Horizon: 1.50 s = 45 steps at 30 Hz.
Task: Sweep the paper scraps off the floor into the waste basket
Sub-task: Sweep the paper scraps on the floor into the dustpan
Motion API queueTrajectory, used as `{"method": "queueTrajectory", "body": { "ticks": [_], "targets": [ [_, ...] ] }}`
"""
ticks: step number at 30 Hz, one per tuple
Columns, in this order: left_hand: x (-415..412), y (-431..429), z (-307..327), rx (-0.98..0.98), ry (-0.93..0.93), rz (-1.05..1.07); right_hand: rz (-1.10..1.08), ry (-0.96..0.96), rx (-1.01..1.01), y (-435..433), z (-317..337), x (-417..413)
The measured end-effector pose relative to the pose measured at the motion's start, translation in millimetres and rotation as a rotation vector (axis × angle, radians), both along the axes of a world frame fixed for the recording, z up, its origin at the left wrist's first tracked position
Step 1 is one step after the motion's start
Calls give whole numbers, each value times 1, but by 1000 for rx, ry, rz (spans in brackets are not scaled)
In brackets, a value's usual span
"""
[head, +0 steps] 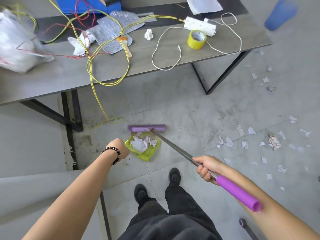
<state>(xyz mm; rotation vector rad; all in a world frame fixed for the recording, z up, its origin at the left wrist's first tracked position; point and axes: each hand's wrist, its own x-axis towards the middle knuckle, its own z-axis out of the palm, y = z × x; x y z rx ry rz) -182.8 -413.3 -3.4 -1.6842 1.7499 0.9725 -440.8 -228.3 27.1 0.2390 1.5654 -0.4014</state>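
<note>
A purple broom [147, 128] rests its head on the floor just beyond a lime-green dustpan [145, 152]. My right hand [206, 168] grips the broom's metal shaft above the purple grip sleeve. My left hand [121, 148] holds the dustpan by its handle; the fingers are hidden behind the wrist. Crumpled paper scraps [142, 142] lie in the dustpan. Many more paper scraps [245, 144] are scattered over the grey tiles to the right. A blurred blue container [280, 14], perhaps the waste basket, stands at the top right.
A grey table [69, 75] with black legs [223, 75] spans the far side, carrying yellow and red wires, a tape roll [196, 39], a white cord, a power strip and a crumpled paper. Yellow wire hangs to the floor by the broom. My feet [174, 175] stand below.
</note>
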Motion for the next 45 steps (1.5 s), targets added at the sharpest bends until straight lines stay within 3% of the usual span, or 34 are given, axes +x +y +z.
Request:
{"method": "queueTrajectory", "body": {
  "ticks": [7, 13, 19, 26, 37, 45],
  "targets": [
    [50, 22, -15, 9, -12, -19, 53, 152, 0, -39, -38, 43],
    [32, 55, -26, 22, 33, -25, 274, 168, 89, -22, -72, 91],
    [32, 35, -27, 5, 58, -26, -57, -178, 217, 35, -26, 83],
    [34, 52, -24, 34, 76, -60, -358, -281, 75, 56, 19, 12],
    [-34, 72, 0, -20, 88, -272, -598, 14, -136, 104, -5, -7],
    [-171, 95, -2, -67, 90, -468, -458, 387, -161, 185, -41, -126]
  ]
}}
